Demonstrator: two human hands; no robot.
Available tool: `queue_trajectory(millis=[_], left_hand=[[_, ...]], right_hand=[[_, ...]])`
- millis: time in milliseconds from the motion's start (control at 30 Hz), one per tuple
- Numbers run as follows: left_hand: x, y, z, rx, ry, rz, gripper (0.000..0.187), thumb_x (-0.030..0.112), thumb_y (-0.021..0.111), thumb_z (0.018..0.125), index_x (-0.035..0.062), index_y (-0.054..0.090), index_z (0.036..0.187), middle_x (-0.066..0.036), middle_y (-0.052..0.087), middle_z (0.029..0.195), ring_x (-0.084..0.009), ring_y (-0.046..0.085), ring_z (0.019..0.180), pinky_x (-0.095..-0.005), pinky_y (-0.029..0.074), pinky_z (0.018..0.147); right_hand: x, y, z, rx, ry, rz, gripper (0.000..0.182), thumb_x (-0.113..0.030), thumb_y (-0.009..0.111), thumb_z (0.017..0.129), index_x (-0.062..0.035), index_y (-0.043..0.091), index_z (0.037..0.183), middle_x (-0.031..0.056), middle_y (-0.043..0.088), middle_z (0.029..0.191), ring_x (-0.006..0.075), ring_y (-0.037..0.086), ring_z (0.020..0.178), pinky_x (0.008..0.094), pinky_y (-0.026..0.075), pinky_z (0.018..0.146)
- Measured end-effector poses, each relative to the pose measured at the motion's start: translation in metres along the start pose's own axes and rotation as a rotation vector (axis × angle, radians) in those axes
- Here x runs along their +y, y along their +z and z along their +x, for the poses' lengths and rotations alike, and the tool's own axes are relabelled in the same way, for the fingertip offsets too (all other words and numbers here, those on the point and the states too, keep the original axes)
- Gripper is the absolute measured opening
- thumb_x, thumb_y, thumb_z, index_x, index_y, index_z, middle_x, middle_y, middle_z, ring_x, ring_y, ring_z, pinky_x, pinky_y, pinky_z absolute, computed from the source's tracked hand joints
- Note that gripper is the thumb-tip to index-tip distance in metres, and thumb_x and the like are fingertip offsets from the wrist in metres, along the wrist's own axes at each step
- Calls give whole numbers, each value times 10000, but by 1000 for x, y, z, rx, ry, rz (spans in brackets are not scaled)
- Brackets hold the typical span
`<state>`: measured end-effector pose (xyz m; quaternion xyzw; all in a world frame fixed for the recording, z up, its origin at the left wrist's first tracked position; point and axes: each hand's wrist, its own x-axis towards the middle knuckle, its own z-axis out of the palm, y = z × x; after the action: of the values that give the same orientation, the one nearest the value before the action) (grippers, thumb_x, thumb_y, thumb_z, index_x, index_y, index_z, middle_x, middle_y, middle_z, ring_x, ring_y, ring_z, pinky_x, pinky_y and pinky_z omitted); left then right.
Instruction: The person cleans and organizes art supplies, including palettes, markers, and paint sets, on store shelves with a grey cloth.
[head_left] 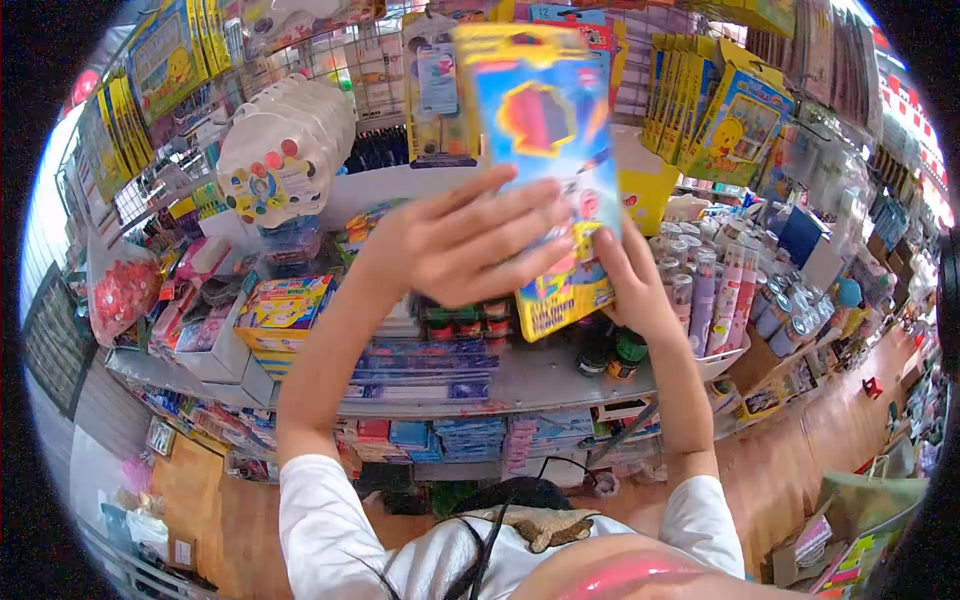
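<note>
A yellow and blue box of colored pencils (545,130) is held up before me, tilted, with a hang tab on top and a window showing colored tips. My right hand (635,275) grips its lower right edge, thumb on the front and the other fingers mostly hidden behind. My left hand (475,240) reaches across the front of the box with its fingers stretched out, slightly blurred. Whether those fingers press on the box is hard to see. Behind it, similar packs hang on a wire rack, including a watercolor palette pack (440,95).
White paint palettes (275,160) hang at left and yellow packs (735,120) at right. The shelf (540,375) carries a colorful box (285,305), blue-purple packs (420,370), small dark jars (628,350) and clear tubes (735,290) in a white basket. Stacked goods fill the lower shelf.
</note>
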<state>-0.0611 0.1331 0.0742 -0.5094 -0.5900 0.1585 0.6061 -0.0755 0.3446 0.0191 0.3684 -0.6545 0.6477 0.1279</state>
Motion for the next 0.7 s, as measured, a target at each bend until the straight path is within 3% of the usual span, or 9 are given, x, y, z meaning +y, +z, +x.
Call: queue_trajectory(millis=[133, 300, 633, 700], left_hand=[[-27, 27, 26, 11, 48, 16, 354, 128, 566, 762, 153, 599, 1113, -31, 571, 1171, -194, 527, 1113, -375, 414, 968], [-47, 58, 35, 52, -16, 14, 425, 69, 555, 748, 132, 572, 1168, -27, 559, 1188, -219, 518, 1124, -343, 477, 893], [-53, 81, 29, 39, -64, 80, 475, 50, 569, 714, 155, 563, 1177, 17, 565, 1181, -181, 534, 1101, -298, 510, 831], [-53, 88, 26, -1, -77, 62, 484, 45, 561, 718, 152, 550, 1190, 18, 554, 1196, -180, 526, 1110, -298, 505, 839]], right_hand=[[11, -15, 17, 211, -256, 73, 372, -203, 401, 949, 14, 381, 1252, 73, 518, 1129, 122, 467, 1018, 264, 370, 893], [-5, -27, 51, 291, -324, -33, 327, -233, 436, 942, 15, 481, 1152, 41, 558, 992, 89, 480, 880, 244, 400, 794], [17, -37, 71, 295, -277, -48, 308, -245, 437, 941, 2, 511, 1109, 34, 578, 923, 85, 502, 853, 249, 409, 773], [28, -42, 74, 324, -254, -105, 310, -266, 451, 932, -11, 523, 1093, 39, 575, 874, 86, 513, 760, 248, 429, 684]])
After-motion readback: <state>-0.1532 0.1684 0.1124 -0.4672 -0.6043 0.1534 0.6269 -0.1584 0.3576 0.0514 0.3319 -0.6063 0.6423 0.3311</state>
